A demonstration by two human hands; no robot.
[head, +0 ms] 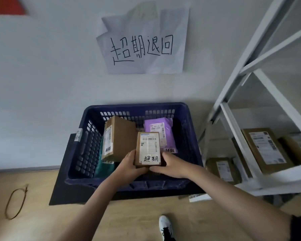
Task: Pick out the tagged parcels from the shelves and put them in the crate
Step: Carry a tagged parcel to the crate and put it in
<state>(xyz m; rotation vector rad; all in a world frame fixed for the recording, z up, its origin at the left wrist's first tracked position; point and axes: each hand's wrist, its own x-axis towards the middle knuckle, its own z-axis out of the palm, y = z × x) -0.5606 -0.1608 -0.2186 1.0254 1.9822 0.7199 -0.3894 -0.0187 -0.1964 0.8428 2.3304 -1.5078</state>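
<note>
Dropping another tagged box (pixel 148 149) in the crate (pixel 192 136)
Both hands, left hand (pixel 129 165) and right hand (pixel 169 165), grip it; I'd lower it flat into the gap just beyond them.

The crate (pixel 189 136) is open on top; box (pixel 118 136) far left and purple bag (pixel 161 131) far right crowd its floor, near side freer.

I counted one dark blue slotted plastic crate (pixel 87 153). Inside it I saw two brown cardboard boxes: a small one with a handwritten white tag (pixel 148 148) and a larger one leaning at the left (pixel 119 138). There was one purple plastic mailer bag (pixel 161 131) and one green packet (pixel 102 166) beneath. On the white metal shelving (pixel 233 108) sat at least three more cardboard parcels (pixel 266 148). One handwritten paper sign (pixel 142 44) hung above.
</note>
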